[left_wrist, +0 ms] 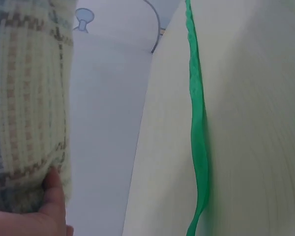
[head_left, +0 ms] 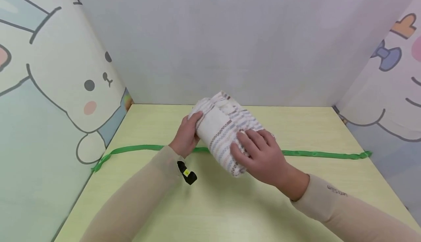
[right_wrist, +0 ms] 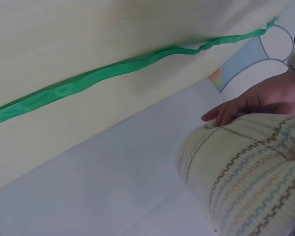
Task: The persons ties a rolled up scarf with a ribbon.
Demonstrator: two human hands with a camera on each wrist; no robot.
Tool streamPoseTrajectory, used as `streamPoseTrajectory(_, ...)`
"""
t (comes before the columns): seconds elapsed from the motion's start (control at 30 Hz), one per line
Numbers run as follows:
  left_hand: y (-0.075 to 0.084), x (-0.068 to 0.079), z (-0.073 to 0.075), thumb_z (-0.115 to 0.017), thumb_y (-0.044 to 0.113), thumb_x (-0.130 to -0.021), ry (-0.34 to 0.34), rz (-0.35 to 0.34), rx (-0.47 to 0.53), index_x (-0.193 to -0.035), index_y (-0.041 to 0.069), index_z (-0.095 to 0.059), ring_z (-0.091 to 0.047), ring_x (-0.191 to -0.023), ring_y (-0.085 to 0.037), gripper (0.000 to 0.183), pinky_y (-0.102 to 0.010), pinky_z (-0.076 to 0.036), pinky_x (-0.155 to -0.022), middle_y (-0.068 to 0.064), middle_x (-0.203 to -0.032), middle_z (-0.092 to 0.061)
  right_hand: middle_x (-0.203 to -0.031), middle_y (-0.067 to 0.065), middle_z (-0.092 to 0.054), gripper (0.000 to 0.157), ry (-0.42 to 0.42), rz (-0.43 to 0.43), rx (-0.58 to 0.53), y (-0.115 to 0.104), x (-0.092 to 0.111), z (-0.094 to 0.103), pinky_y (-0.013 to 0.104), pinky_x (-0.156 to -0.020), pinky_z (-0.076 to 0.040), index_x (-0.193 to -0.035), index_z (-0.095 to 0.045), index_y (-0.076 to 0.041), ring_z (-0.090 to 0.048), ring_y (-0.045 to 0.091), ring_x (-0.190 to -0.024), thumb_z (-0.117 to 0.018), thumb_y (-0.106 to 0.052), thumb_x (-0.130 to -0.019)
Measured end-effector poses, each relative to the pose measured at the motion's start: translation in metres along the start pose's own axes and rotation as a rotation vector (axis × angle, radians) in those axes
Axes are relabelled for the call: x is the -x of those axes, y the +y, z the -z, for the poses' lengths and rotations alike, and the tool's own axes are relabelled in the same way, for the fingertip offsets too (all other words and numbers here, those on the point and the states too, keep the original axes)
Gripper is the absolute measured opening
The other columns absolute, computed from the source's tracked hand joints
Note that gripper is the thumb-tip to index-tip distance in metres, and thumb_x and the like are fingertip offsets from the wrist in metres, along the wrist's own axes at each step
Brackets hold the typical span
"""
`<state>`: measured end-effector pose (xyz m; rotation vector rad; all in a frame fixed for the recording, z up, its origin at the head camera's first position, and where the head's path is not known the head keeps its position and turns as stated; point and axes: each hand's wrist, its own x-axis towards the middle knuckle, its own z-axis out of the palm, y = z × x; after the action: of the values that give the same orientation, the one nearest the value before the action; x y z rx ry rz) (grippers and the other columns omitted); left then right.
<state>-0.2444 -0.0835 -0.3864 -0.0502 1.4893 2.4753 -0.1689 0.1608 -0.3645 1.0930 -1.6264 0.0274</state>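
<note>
A thick folded cloth point(head_left: 218, 128), white with brown, blue and beige woven stripes, is held up above the table in the head view. My left hand point(head_left: 187, 134) grips its left end, thumb on top and the other fingers mostly hidden beneath. At the lower right end, my right hand point(head_left: 263, 158) grips the bundle with bent, spread fingers over its upper face. In the left wrist view the fingers of the left hand point(left_wrist: 46, 216) press against the bottom of the cloth point(left_wrist: 29, 98). From the right wrist, the cloth point(right_wrist: 236, 162) shows its rounded folded side.
A green ribbon point(head_left: 325, 154) runs across the pale yellow table point(head_left: 158, 194), passing behind the cloth. A plain grey-white wall point(head_left: 210, 44) stands at the back. Cartoon-printed panels point(head_left: 59, 70) flank both sides. A black strap point(head_left: 186, 172) hangs at the left wrist.
</note>
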Motion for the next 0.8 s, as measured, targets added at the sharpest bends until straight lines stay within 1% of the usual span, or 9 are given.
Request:
streamPoseTrajectory(0.03,-0.001,-0.002,0.0,-0.063,0.038,-0.103,-0.016,0.012,0.057,-0.15,0.015,-0.036,-0.055,-0.125,-0.024,0.059,-0.034,-0.049,-0.101,-0.011,-0.145,-0.048,-0.106,0.019,-0.071,0.009,-0.001,0.0,0.002,-0.001,0.0,0.0,0.051,-0.062,-0.054,-0.102,-0.065,-0.008,-0.067,0.039,-0.085,-0.063,-0.005,-0.093)
streamPoseTrajectory(0.1,-0.002,-0.005,0.0,-0.062,0.037,-0.105,-0.056,0.036,0.111,-0.148,0.014,-0.043,-0.055,-0.123,-0.022,0.053,-0.033,-0.049,-0.101,-0.009,-0.143,-0.051,-0.106,0.019,-0.071,0.009,-0.006,-0.001,0.002,-0.004,0.001,-0.001,0.052,-0.062,-0.054,-0.102,-0.065,-0.008,-0.067,0.039,-0.085,-0.062,-0.006,-0.095)
streamPoseTrajectory(0.2,-0.003,-0.009,-0.001,-0.063,0.038,-0.103,-0.061,0.061,0.098,-0.142,0.013,-0.053,-0.06,-0.114,-0.02,0.047,-0.032,-0.053,-0.095,-0.007,-0.135,-0.058,-0.106,0.018,-0.071,0.008,-0.025,0.004,-0.002,-0.009,0.004,-0.001,0.051,-0.063,-0.054,-0.103,-0.065,-0.009,-0.068,0.038,-0.085,-0.06,-0.009,-0.097)
streamPoseTrajectory(0.3,-0.005,-0.012,-0.003,-0.067,0.036,-0.101,-0.047,0.048,0.06,-0.136,0.01,-0.059,-0.066,-0.103,-0.02,0.044,-0.032,-0.056,-0.089,-0.009,-0.127,-0.063,-0.107,0.017,-0.071,0.009,-0.049,0.001,-0.01,-0.014,0.006,-0.001,0.05,-0.064,-0.055,-0.105,-0.065,-0.01,-0.068,0.037,-0.085,-0.06,-0.014,-0.098)
streamPoseTrajectory(0.43,-0.007,-0.014,-0.004,-0.069,0.029,-0.1,-0.05,0.014,0.015,-0.133,0.008,-0.061,-0.07,-0.098,-0.02,0.04,-0.033,-0.058,-0.087,-0.01,-0.123,-0.066,-0.11,0.017,-0.071,0.018,-0.09,-0.031,-0.025,-0.021,0.008,0.001,0.049,-0.066,-0.055,-0.108,-0.065,-0.009,-0.068,0.037,-0.088,-0.061,-0.021,-0.096)
streamPoseTrajectory(0.57,-0.007,-0.015,-0.002,-0.069,0.029,-0.099,-0.046,0.031,0.004,-0.133,0.009,-0.061,-0.071,-0.095,-0.019,0.04,-0.033,-0.058,-0.086,-0.009,-0.121,-0.068,-0.116,0.018,-0.07,0.027,-0.133,-0.06,-0.035,-0.024,0.012,0.005,0.051,-0.07,-0.054,-0.113,-0.065,-0.008,-0.067,0.038,-0.093,-0.059,-0.025,-0.093)
streamPoseTrajectory(0.63,-0.007,-0.015,-0.001,-0.069,0.03,-0.099,-0.041,0.052,0.009,-0.134,0.01,-0.06,-0.071,-0.094,-0.019,0.041,-0.033,-0.058,-0.085,-0.009,-0.121,-0.068,-0.119,0.019,-0.069,0.03,-0.15,-0.055,-0.038,-0.024,0.015,0.006,0.052,-0.072,-0.054,-0.116,-0.064,-0.008,-0.067,0.039,-0.097,-0.058,-0.026,-0.093)
streamPoseTrajectory(0.7,-0.006,-0.016,0.001,-0.07,0.031,-0.098,-0.034,0.074,0.017,-0.135,0.011,-0.06,-0.071,-0.094,-0.02,0.043,-0.034,-0.058,-0.085,-0.009,-0.122,-0.067,-0.124,0.02,-0.068,0.032,-0.165,-0.036,-0.048,-0.023,0.019,0.008,0.052,-0.074,-0.053,-0.12,-0.063,-0.008,-0.067,0.039,-0.101,-0.056,-0.027,-0.096)
streamPoseTrajectory(0.8,-0.002,-0.016,0.002,-0.072,0.03,-0.097,-0.014,0.105,0.018,-0.137,0.012,-0.058,-0.07,-0.097,-0.02,0.046,-0.035,-0.058,-0.085,-0.009,-0.123,-0.067,-0.129,0.022,-0.065,0.029,-0.179,0.017,-0.061,-0.019,0.024,0.01,0.052,-0.077,-0.054,-0.126,-0.061,-0.009,-0.067,0.04,-0.107,-0.052,-0.022,-0.102)
